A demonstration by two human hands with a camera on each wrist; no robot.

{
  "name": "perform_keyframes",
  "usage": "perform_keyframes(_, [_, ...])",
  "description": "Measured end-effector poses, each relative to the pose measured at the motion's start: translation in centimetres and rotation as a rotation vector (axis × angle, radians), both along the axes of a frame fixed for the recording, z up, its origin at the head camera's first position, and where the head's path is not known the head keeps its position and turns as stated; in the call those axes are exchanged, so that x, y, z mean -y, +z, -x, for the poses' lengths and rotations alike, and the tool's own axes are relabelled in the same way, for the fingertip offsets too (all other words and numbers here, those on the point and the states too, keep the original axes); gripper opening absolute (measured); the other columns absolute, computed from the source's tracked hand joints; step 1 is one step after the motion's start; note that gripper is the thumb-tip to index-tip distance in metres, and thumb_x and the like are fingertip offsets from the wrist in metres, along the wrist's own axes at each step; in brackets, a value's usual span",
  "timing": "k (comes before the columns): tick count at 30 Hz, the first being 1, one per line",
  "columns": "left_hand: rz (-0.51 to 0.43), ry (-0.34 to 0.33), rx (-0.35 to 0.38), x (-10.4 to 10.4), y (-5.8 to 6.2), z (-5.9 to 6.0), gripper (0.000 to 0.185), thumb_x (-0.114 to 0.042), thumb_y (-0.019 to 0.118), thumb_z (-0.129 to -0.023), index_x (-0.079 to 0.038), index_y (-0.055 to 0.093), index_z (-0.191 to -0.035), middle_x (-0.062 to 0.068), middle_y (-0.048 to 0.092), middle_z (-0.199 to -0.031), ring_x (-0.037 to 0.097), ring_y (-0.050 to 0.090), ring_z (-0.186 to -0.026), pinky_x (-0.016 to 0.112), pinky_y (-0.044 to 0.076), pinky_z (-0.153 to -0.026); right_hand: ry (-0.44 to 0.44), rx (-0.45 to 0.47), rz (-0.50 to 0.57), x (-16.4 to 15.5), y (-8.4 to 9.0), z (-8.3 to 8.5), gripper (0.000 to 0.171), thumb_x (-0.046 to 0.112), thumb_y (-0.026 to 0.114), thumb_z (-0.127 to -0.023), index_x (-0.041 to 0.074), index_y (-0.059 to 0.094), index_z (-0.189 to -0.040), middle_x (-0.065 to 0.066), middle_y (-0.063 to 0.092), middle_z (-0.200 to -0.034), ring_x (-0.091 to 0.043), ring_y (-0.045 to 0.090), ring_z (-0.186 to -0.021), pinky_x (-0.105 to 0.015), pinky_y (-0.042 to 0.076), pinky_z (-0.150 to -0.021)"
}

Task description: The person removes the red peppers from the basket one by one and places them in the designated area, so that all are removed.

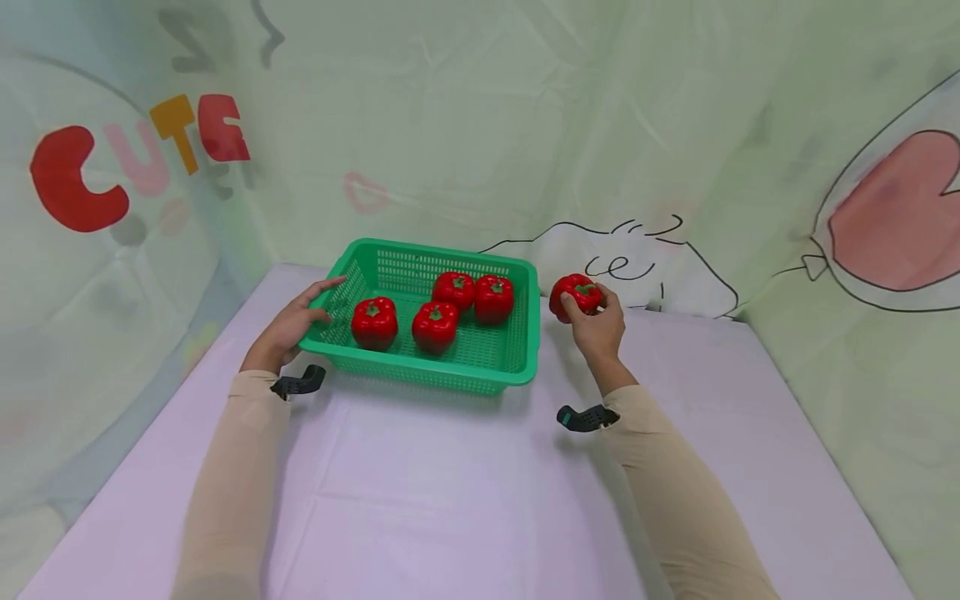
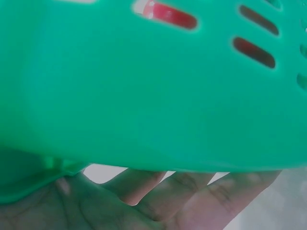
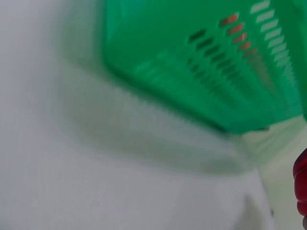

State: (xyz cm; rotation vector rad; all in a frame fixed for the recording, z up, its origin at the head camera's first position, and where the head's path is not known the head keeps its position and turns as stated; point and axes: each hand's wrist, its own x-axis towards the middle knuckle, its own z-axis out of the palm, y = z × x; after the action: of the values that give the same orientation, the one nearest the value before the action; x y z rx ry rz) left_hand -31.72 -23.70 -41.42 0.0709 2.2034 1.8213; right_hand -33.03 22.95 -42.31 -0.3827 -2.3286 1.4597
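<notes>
A green plastic basket (image 1: 432, 372) with slotted walls stands toward the back of the table. Inside it are several red bell peppers, among them one near its left end (image 1: 374, 323) and one at the right rear (image 1: 494, 300). My left hand (image 1: 291, 323) grips the basket's left end, thumb and fingers at the rim. In the left wrist view those fingers (image 2: 192, 194) show just below the green wall. Right of the basket, my right hand (image 1: 602, 331) holds another red bell pepper (image 1: 574, 297) with a green stem. Only a sliver of that pepper (image 3: 301, 184) shows in the right wrist view.
A pale cloth covers the table (image 1: 427, 500). Behind it hangs a light green curtain (image 1: 465, 125) with drawings and coloured letters, close to the table's back edge. Black wrist-worn devices are on the left wrist (image 1: 300, 381) and the right wrist (image 1: 587, 418).
</notes>
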Motion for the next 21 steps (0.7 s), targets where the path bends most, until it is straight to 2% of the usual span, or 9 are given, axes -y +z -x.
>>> perform_keyframes(8, [-0.008,-0.001,-0.004,0.0,0.1,-0.1,0.074,0.0,0.036,-0.092,-0.033,0.024,-0.157,0.0,-0.004,-0.167,0.037,0.015,-0.148,0.058,0.026,-0.115,0.002,0.113,-0.036,-0.9,-1.9,0.5,0.079,0.039,0.067,-0.09,0.009,0.029,-0.153,-0.017,0.039,-0.152,-0.033,0.037,-0.14,-0.046,0.042,-0.108])
perform_keyframes(21, [-0.002,0.005,-0.003,0.1,0.0,0.0,0.073,-0.001,0.036,-0.093,-0.035,0.025,-0.156,0.0,-0.001,-0.167,0.038,0.022,-0.145,0.057,0.029,-0.113,0.039,0.189,-0.076,-1.1,-3.1,0.6,0.08,0.038,0.067,-0.091,0.008,0.027,-0.154,-0.016,0.035,-0.156,-0.034,0.032,-0.144,-0.049,0.04,-0.11])
